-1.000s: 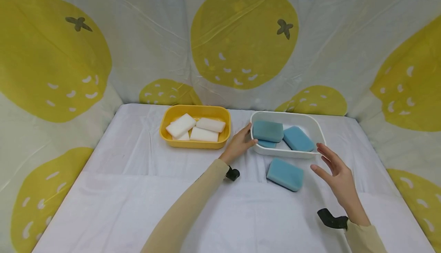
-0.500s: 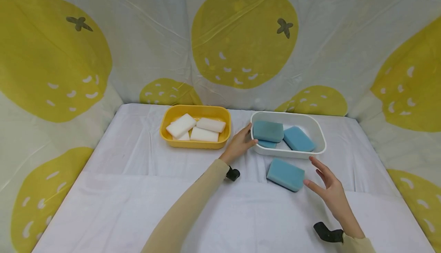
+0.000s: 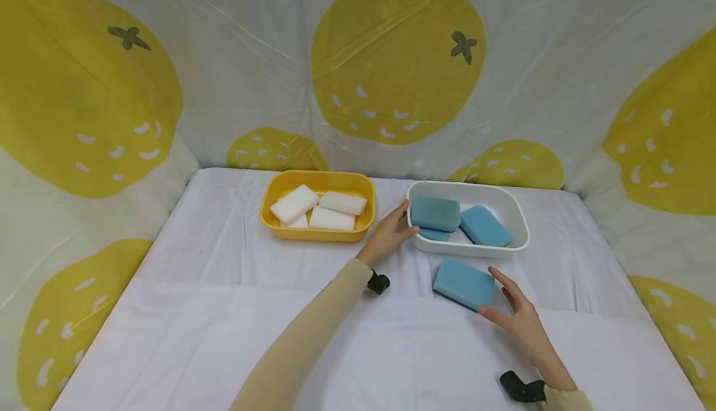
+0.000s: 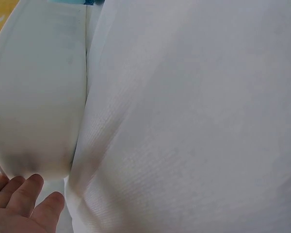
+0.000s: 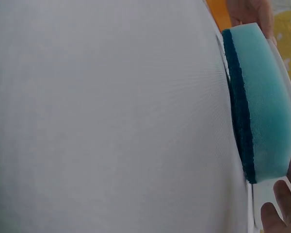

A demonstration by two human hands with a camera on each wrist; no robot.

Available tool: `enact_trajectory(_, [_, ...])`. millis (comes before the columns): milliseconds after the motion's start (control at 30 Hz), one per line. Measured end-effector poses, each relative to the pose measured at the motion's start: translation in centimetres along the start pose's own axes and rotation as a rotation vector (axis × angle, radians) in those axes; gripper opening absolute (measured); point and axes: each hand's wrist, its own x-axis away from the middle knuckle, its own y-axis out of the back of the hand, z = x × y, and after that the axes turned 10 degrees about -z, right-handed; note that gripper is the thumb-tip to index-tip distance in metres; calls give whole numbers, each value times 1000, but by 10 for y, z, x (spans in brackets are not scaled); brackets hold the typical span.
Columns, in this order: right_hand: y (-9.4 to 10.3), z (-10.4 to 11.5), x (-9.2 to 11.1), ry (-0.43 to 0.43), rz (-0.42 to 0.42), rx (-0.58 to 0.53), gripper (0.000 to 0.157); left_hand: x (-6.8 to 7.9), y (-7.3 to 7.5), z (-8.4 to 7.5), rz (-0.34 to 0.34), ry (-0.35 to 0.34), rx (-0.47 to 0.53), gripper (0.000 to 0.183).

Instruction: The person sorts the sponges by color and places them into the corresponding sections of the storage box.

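Note:
A light-blue sponge with a dark scouring layer underneath lies on the white cloth, in front of a white tub. My right hand is spread beside the sponge's right end, thumb and fingers apart. Whether a fingertip touches it I cannot tell. At the tub's left end, my left hand rests its fingertips against the wall, as the left wrist view shows with the fingers on the tub's end. Inside the tub lie a greener sponge and a blue sponge, with another blue sponge partly hidden.
To the left stands a yellow tub holding several white sponges. White cloth covers the table. A lemon-printed curtain closes off the back and both sides.
My right hand has come down and left, from the white tub's front right corner to the right end of the sponge on the cloth. The left hand and the tubs stay put.

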Motion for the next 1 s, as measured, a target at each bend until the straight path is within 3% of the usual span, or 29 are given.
enact_trajectory(200, [-4,-2,-3,-42,28,20,83,-2,-1,0,-9,20,-10,73])
enact_trajectory(467, [-10,-6,-7,84,17,29,83,-1,0,-2,-7,30,-8,73])
enact_trajectory(800, [-10,-4,-9,58,6,-5,81,-2,0,-1,-6,24,-7,72])
enact_trajectory(1000, [-9,4,-7,95,-14,-19,79,-2,0,0,-3,18,-4,72])
